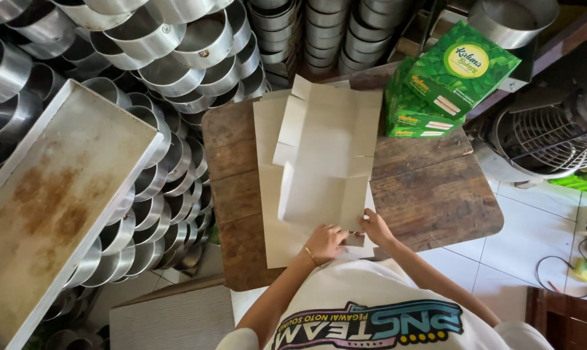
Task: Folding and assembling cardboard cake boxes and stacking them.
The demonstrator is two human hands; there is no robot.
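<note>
A flat, unfolded cardboard box blank (324,155), pale beige with its flaps spread, lies on top of a stack of similar blanks on a worn wooden table (429,194). My left hand (324,243) and my right hand (375,228) meet at the near edge of the top blank, fingers pinching a small flap there. A thin bracelet circles my left wrist. Assembled green boxes (446,81) with a leaf print are stacked at the table's far right corner.
Many round metal baking tins (177,45) are piled left and behind the table. A large stained metal tray (60,188) leans over them. A fan with a wire grille (546,136) stands right, with cables on the tiled floor (533,240).
</note>
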